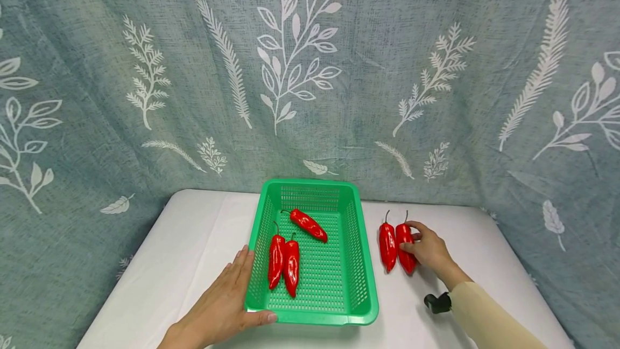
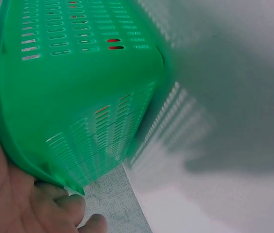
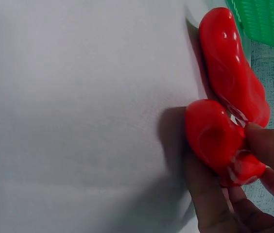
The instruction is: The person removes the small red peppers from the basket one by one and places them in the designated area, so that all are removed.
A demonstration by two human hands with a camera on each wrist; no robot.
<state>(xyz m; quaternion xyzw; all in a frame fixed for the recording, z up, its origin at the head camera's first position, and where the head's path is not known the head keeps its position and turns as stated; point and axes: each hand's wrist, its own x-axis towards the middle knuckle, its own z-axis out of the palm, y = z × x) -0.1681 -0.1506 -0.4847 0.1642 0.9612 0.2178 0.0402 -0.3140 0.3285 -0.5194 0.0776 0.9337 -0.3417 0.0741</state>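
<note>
On the right of the head view, my right hand [image 1: 432, 252] pinches a red chili pepper [image 1: 407, 264] between thumb and fingers, and the pepper lies on the white table. Right beside it, to the left, is a second red pepper [image 1: 387, 246]. My left hand [image 1: 225, 290] rests at the near left corner of a green plastic basket [image 1: 310, 317], fingers stretched along the left rim and thumb on the front rim. Inside the basket lie three more peppers: two side by side at the left, including one by the wall [image 1: 276, 262], and one slanted farther back [image 1: 308, 225].
A white-covered table [image 1: 194, 241] carries everything. Behind it hangs a grey-green curtain [image 1: 213, 90] with white leaf prints. A small black device [image 1: 437, 303] sits by the right wrist, at the end of a cream sleeve [image 1: 484, 314].
</note>
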